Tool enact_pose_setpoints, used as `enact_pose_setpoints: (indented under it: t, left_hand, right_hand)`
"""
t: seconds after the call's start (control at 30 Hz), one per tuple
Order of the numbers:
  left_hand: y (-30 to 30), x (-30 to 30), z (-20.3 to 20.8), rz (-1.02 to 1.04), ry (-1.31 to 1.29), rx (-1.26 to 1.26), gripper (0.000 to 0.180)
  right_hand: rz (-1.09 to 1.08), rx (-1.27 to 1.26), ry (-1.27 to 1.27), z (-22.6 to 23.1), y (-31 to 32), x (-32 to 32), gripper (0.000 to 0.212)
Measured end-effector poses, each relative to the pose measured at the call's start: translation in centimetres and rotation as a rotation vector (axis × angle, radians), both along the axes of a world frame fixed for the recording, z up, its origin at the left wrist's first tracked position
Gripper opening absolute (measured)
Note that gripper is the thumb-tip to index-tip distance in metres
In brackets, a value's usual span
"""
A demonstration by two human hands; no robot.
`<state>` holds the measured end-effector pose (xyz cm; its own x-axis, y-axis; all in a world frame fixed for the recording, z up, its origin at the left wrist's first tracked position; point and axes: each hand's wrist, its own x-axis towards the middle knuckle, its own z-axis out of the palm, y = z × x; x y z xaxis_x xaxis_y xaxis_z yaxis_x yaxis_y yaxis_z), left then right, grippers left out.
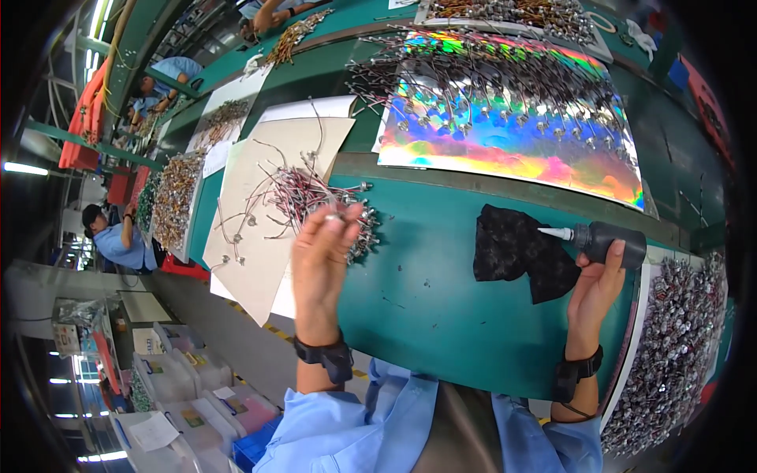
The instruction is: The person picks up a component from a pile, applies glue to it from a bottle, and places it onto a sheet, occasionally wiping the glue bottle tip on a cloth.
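Observation:
My left hand (pixel 317 256) is raised in front of a loose pile of small round metal parts with thin wires (pixel 296 193). Its thumb and fingers pinch one small metal part (pixel 335 216); any wires on it are hard to make out. At the right, my right hand (pixel 595 296) is closed around a dark squeeze bottle (pixel 611 243), tilted nearly flat. The bottle's pale pointed nozzle faces left, over a crumpled black cloth (pixel 503 244) on the green tabletop (pixel 426 315).
Beige card (pixel 244 181) lies partly under the pile. A shiny rainbow sheet (pixel 505 162) bears rows of wired parts behind. To the right stands a tray heaped with parts (pixel 670 355). Plastic boxes (pixel 169 378) stand lower left; people work at far left, including one in a cap (pixel 118 240).

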<state>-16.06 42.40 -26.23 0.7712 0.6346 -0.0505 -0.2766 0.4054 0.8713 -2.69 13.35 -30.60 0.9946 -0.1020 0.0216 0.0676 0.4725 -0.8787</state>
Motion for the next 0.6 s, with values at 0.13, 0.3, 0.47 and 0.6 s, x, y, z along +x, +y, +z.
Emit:
enact_pose_setpoints:
  t: [0.13, 0.3, 0.47, 0.6]
  left_hand:
    - [-2.4, 1.3, -2.9, -0.123, -0.055, -0.215, 0.017]
    - [-4.1, 3.2, -5.4, -0.18, -0.106, -0.349, 0.018]
    - [-6.1, 4.5, -5.9, -0.157, 0.039, -0.269, 0.018]
    - [-7.0, 4.3, -6.3, -0.223, 0.093, -0.193, 0.018]
  right_hand:
    - [0.009, 0.005, 0.001, 0.2, 0.2, -0.1, 0.032]
    - [0.051, -0.028, -0.043, -0.1, 0.3, -0.7, 0.037]
    - [0.055, -0.078, -0.071, 1.6, 0.9, -1.2, 0.049]
    - [0.055, -0.097, -0.101, 2.5, 2.0, -1.0, 0.06]
